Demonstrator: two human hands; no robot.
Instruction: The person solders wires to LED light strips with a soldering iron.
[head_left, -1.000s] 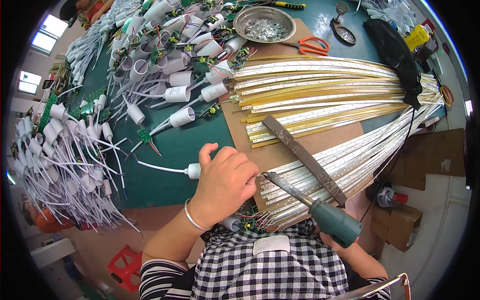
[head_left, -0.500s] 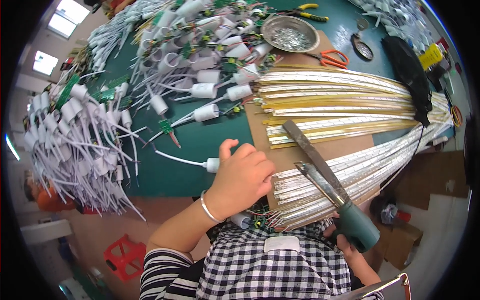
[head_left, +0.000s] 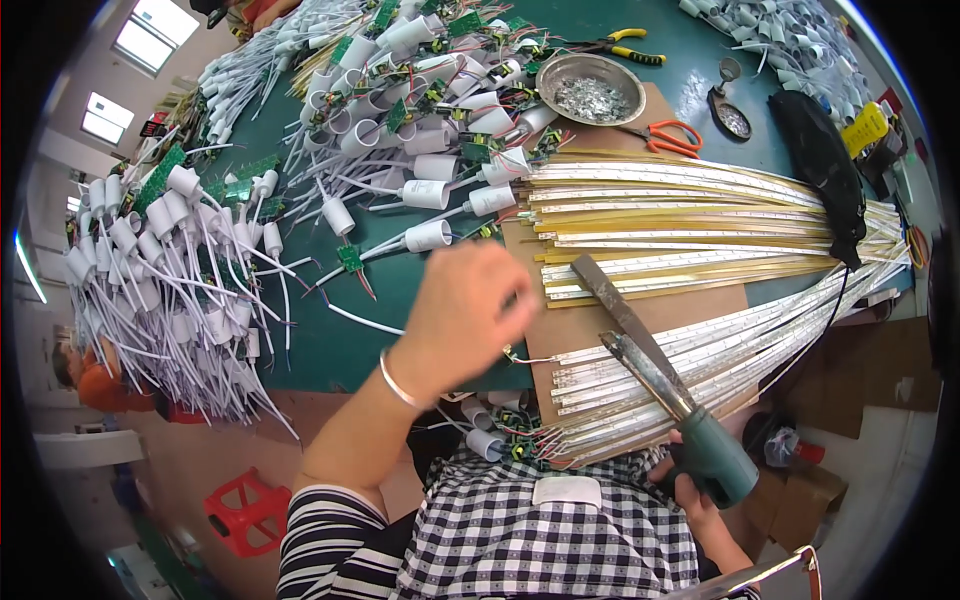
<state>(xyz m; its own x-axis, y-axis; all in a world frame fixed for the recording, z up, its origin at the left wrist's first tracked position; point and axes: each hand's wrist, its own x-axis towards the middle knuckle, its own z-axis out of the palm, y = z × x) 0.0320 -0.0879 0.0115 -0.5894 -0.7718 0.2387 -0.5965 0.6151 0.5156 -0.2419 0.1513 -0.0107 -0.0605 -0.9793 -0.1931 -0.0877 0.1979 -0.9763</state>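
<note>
My left hand (head_left: 465,315), with a bangle at its wrist, is above the green bench at the left edge of the brown board (head_left: 515,240). Its fingers are curled but smeared by motion, so whether they hold anything does not show. My right hand (head_left: 690,490), partly hidden, is closed round the green handle of a soldering iron (head_left: 722,455). The iron's metal barrel and a long flat bar slant up and left over the lower bundle of white LED strips (head_left: 640,375). Red and white wires (head_left: 520,355) stick out at the strips' left ends.
White sockets with cables and circuit boards (head_left: 400,120) are heaped behind my left hand; another pile (head_left: 165,290) hangs over the left edge. Farther back are a metal bowl of solder bits (head_left: 590,90), orange-handled scissors (head_left: 672,138), yellow-black pliers (head_left: 625,48) and a black pouch (head_left: 815,165).
My left hand has moved up a little and away from the white socket beside it. The soldering iron stays nearly where it was in my right hand.
</note>
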